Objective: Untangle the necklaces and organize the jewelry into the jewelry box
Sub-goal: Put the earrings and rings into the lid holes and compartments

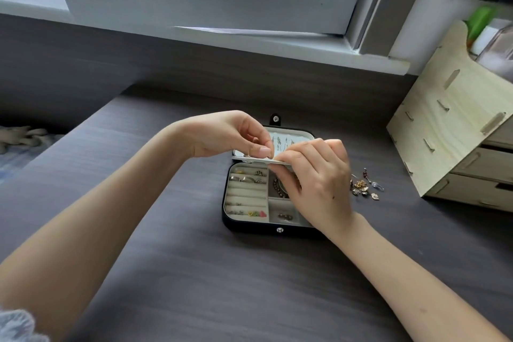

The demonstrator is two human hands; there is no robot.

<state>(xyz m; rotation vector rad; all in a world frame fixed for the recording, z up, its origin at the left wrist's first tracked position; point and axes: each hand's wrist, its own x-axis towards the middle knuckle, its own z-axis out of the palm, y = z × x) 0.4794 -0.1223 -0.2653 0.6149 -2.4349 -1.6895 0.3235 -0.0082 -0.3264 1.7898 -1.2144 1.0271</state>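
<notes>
Jewelry box [249, 228] open on table [180, 272]; loose charms [363, 189] lie just right of it; inner flap [258, 159] edge pinched by right hand [319, 180]; small wire earring [251, 153] pinched by left hand [230, 133]; judged light, bendable; best held at hook.

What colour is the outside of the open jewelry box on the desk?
Black; the small rectangular jewelry box shows best in the head view.
</notes>
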